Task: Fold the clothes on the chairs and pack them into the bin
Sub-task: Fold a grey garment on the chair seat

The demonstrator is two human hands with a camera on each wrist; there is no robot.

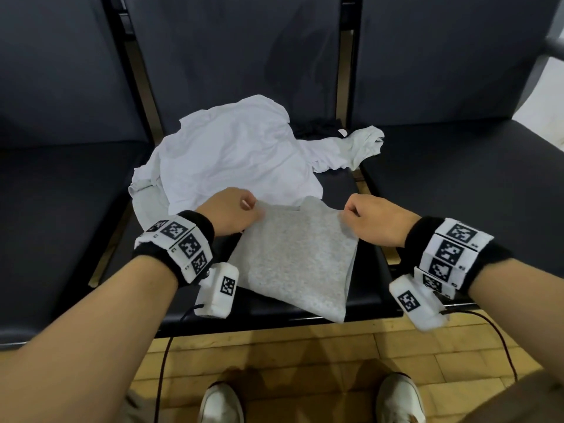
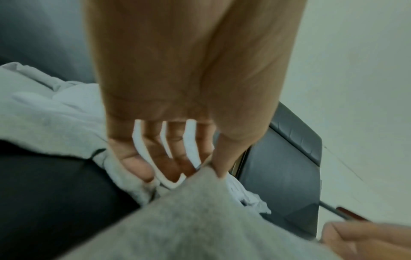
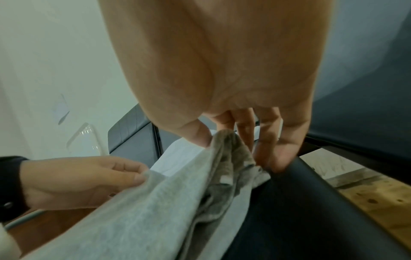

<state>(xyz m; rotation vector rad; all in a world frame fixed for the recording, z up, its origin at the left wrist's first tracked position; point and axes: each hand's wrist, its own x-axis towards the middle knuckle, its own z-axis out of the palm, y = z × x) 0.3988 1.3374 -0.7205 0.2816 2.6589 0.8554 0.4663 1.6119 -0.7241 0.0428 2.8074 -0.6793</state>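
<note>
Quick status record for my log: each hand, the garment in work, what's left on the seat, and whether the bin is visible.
left hand: pinches far left corner of the grey garment
right hand: pinches its far right corner
grey garment: folded into a rough rectangle, near edge on the front of the middle chair seat
white shirt: crumpled, unfolded, behind the grey garment on the same seat
dark garment: partly visible at the back of the seat
bin: not in view
</note>
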